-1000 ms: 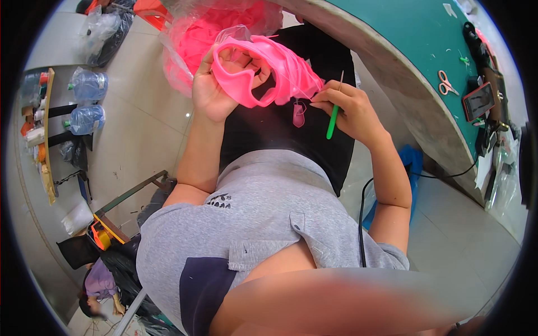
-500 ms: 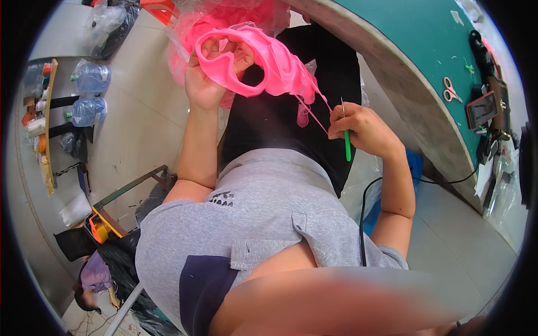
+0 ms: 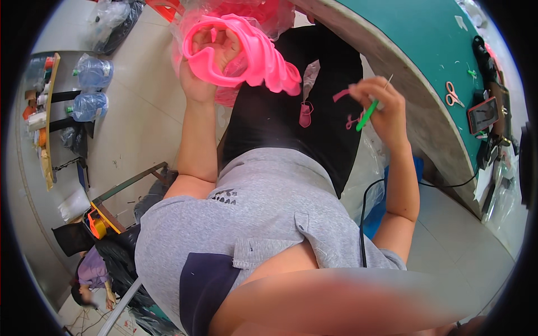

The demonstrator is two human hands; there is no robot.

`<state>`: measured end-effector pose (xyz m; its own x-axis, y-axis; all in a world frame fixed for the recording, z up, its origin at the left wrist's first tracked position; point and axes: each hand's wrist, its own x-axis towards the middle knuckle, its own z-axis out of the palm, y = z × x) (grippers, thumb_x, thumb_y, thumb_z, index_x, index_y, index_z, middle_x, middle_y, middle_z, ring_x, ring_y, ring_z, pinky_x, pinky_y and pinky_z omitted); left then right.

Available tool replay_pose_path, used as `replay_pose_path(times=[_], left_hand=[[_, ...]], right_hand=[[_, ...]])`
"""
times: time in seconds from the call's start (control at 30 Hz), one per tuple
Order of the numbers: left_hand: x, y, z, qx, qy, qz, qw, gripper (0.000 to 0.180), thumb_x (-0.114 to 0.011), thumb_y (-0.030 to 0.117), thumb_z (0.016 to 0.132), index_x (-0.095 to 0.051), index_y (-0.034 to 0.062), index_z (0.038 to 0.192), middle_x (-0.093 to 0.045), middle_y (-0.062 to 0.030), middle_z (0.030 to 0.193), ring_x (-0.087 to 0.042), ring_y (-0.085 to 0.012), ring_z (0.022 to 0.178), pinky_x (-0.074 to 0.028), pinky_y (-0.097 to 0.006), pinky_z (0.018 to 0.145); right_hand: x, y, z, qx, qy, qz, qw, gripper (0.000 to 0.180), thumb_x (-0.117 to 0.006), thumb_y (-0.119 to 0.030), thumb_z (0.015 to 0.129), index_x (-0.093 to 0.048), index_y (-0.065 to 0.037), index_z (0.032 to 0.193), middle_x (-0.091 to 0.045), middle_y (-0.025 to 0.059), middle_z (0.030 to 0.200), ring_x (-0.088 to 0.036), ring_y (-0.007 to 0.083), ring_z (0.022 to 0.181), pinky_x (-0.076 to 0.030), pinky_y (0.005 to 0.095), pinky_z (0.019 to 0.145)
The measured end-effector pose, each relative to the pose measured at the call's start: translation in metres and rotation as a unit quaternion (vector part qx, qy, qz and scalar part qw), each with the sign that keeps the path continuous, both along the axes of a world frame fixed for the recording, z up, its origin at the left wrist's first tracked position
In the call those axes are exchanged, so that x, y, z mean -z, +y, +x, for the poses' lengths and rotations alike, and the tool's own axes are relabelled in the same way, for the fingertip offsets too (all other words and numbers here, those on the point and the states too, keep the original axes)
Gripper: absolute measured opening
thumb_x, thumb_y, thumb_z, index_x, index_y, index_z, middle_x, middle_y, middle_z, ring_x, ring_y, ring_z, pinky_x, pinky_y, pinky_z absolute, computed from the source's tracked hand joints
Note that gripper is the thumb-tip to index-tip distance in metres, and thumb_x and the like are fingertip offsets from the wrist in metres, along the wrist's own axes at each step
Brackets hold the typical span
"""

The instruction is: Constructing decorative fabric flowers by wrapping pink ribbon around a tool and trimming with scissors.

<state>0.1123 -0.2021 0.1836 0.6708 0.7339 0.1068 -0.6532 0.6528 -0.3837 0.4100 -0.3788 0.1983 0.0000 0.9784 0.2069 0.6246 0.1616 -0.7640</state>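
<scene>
My left hand (image 3: 199, 81) holds up a bundle of bright pink, soft rubbery rings (image 3: 263, 64) with a notched opening, its curled fingers showing through that opening. To the right, above my thigh, my right hand (image 3: 386, 106) is closed on a slim green-handled tool (image 3: 367, 116) with a thin pointed metal tip. A thin pink strip (image 3: 340, 96) sticks out from its fingertips, and a curled pink scrap (image 3: 352, 121) shows by the handle. The strip is apart from the rings. Another small looped pink scrap (image 3: 305, 115) lies on my black trousers.
A clear bag with more pink pieces (image 3: 269, 17) stands beyond my left hand. At the right, a green-topped table (image 3: 403, 33) carries scissors (image 3: 451, 94) and a phone (image 3: 482, 115). Blue-tinted bottles (image 3: 92, 73) stand at the left. A person (image 3: 94, 271) sits lower left.
The pink strands stretched between the rings and my right hand have come away. My right hand has moved right and up with the tool tilted; my left hand has shifted slightly left and up.
</scene>
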Motion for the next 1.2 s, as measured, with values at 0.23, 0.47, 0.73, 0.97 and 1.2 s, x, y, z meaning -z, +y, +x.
replay_pose_path(times=[0.23, 0.47, 0.73, 0.97, 1.2], left_hand=[[0.001, -0.023, 0.021, -0.013, 0.011, 0.121, 0.992, 0.027, -0.047, 0.02, 0.092, -0.05, -0.0019, 0.108, -0.047, -0.0147, 0.12, -0.038, -0.0304, 0.12, -0.028, -0.055, 0.102], [0.005, -0.047, 0.034, 0.03, 0.245, 0.17, 0.954, 0.052, -0.056, 0.043, 0.083, -0.054, 0.0051, 0.119, -0.055, -0.0141, 0.122, -0.051, -0.0324, 0.109, -0.039, -0.058, 0.092], [0.021, -0.055, 0.044, 0.102, 0.45, 0.414, 0.785, 0.07, -0.043, 0.06, 0.089, -0.052, -0.0027, 0.118, -0.062, -0.0097, 0.101, -0.06, -0.019, 0.092, -0.048, -0.033, 0.083], [0.037, -0.06, 0.049, -0.075, 0.543, 0.493, 0.676, 0.039, -0.052, 0.029, 0.095, -0.056, -0.0022, 0.118, -0.062, -0.0033, 0.107, -0.055, -0.0096, 0.098, -0.044, -0.027, 0.087], [0.018, -0.068, 0.053, -0.1, 0.552, 0.51, 0.653, 0.032, -0.056, 0.019, 0.093, -0.058, -0.0024, 0.116, -0.063, -0.0023, 0.104, -0.056, -0.0085, 0.093, -0.046, -0.024, 0.083]], right_hand=[[0.001, 0.051, -0.028, 0.096, 0.029, 0.151, 0.984, 0.019, -0.064, -0.007, 0.086, -0.067, -0.002, 0.103, -0.065, 0.0063, 0.094, -0.06, 0.0094, 0.074, -0.048, 0.0218, 0.065], [-0.01, 0.045, -0.07, 0.005, 0.294, -0.109, 0.95, 0.015, -0.063, -0.014, 0.089, -0.06, 0.001, 0.085, -0.057, -0.0004, 0.068, -0.051, 0.0053, 0.062, -0.041, 0.0197, 0.055], [-0.009, 0.032, -0.058, -0.004, 0.072, 0.176, 0.982, 0.013, -0.064, -0.005, 0.083, -0.055, 0.003, 0.081, -0.055, 0.0092, 0.073, -0.05, 0.0188, 0.062, -0.041, 0.0259, 0.057], [0.009, 0.026, -0.04, 0.154, 0.347, 0.067, 0.923, 0.017, -0.049, -0.014, 0.097, -0.053, -0.001, 0.087, -0.051, 0.0015, 0.073, -0.046, 0.0069, 0.062, -0.038, 0.0211, 0.058], [0.005, 0.027, -0.029, 0.149, 0.304, 0.073, 0.938, 0.011, -0.055, -0.011, 0.094, -0.057, 0.0, 0.093, -0.056, 0.0031, 0.086, -0.052, 0.0076, 0.071, -0.043, 0.022, 0.063]])
